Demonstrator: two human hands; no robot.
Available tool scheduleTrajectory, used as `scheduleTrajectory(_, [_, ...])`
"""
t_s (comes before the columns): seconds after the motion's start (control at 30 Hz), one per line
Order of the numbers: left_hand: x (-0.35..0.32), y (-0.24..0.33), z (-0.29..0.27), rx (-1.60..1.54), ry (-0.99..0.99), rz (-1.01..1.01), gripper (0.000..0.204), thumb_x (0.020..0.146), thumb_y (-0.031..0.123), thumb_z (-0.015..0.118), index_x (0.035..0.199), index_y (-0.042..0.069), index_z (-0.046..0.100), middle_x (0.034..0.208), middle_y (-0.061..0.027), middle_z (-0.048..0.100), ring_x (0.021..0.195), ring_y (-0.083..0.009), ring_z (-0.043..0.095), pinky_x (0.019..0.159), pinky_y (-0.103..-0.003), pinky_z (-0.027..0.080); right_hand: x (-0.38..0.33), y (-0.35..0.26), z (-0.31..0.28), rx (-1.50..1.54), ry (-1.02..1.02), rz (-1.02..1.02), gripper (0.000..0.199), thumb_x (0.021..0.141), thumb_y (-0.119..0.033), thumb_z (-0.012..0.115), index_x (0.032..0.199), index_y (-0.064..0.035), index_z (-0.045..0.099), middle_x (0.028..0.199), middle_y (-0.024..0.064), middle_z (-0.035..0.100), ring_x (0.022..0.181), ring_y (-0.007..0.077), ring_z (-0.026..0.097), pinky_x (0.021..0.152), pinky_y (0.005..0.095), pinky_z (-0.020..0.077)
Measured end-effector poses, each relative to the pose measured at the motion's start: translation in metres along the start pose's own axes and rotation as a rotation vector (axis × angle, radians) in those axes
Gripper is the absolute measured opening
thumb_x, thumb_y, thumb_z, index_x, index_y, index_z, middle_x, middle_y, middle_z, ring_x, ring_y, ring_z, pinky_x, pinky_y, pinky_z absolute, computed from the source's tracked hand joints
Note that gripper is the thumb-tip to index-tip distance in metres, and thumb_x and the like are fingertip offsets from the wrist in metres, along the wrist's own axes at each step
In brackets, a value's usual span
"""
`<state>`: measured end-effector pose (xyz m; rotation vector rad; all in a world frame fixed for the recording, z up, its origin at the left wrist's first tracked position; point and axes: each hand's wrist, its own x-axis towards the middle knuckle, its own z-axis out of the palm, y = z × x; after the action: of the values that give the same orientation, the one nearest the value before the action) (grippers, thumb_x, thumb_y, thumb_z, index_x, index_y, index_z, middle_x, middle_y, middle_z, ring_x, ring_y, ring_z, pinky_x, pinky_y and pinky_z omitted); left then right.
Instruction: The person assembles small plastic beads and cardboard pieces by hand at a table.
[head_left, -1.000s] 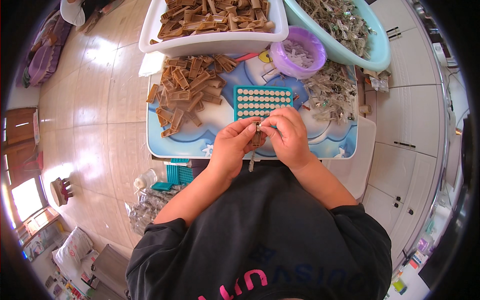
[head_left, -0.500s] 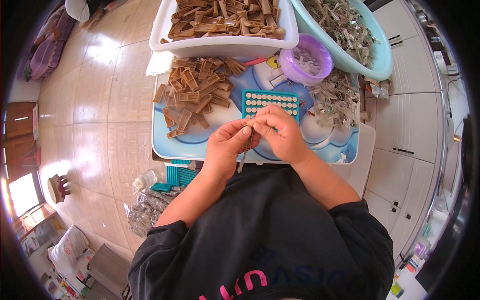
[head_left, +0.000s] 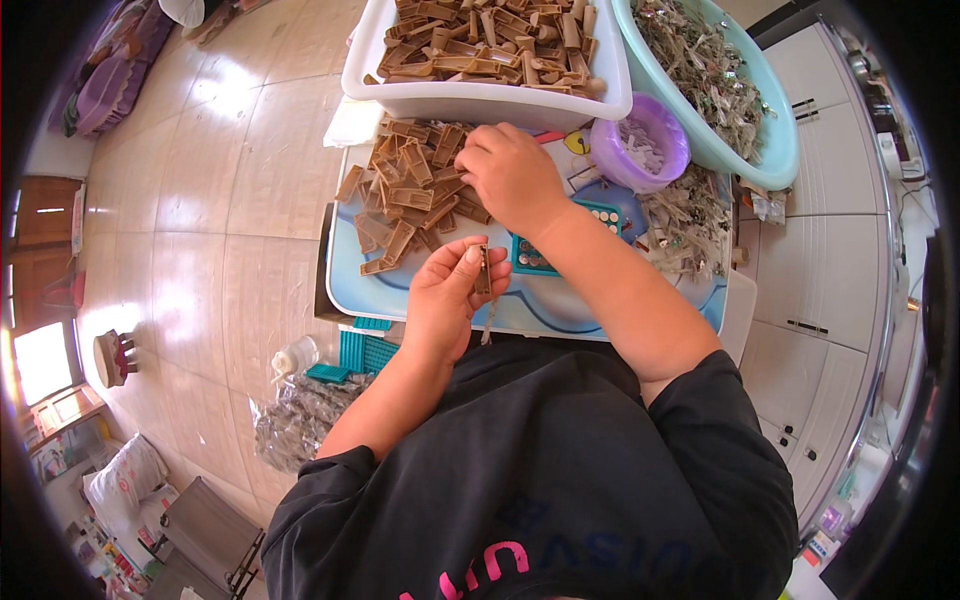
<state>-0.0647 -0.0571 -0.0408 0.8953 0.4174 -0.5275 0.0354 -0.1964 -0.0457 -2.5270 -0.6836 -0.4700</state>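
My left hand [head_left: 445, 295] pinches a narrow brown plastic shell [head_left: 484, 272] upright between thumb and fingers. Dark parts show inside the shell, and a thin greyish lead [head_left: 490, 320] dangles below it. Farther forward, my right hand [head_left: 515, 180] is at the right edge of a loose pile of brown plastic shells [head_left: 400, 195], its fingers bent; what its fingertips hold, if anything, I cannot make out. Beneath my right forearm lies a teal tray [head_left: 530, 258] with rows of small round pieces, partly covered by the arm.
A white tub [head_left: 480, 95] heaped with brown shells stands at the table's far side. Right of it are a purple bowl [head_left: 670, 165] of small pale pieces and a light-blue basin [head_left: 775, 150] of tangled wired parts. Similar parts [head_left: 690, 225] lie on the table's right side.
My right hand has left the shell held at my left hand and moved forward and left to the pile. My left hand keeps its shell, and the view has shifted slightly.
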Motion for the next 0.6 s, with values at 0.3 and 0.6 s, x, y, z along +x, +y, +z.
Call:
scheduleTrajectory(0.3, [0.000,0.014,0.004,-0.039,0.017,0.125,0.023,0.094,0.017,0.049,0.111,0.002,0.052,0.103,-0.0116,0.062,0.090,-0.0196,0.062,0.078,-0.033,0.053,-0.031,-0.006,-0.067,0.661,-0.166,0.406,0.015,0.086,-0.009,0.055,0.098,-0.0035,0.063,0.085,0.0047,0.057,0.081,0.0143,0.054,0.072,0.0259,0.0431])
scheduleTrajectory(0.6, [-0.003,0.001,0.022,0.043,-0.151,-0.077,0.019,0.093,0.018,0.052,0.104,0.003,0.053,0.094,-0.0050,0.061,0.082,-0.0137,0.060,0.075,-0.031,0.053,-0.077,-0.023,-0.080,0.740,-0.195,0.512,0.022,0.080,-0.006,0.064,0.100,0.0011,0.058,0.085,0.0060,0.061,0.080,0.0139,0.059,0.071,0.0267,0.0471])
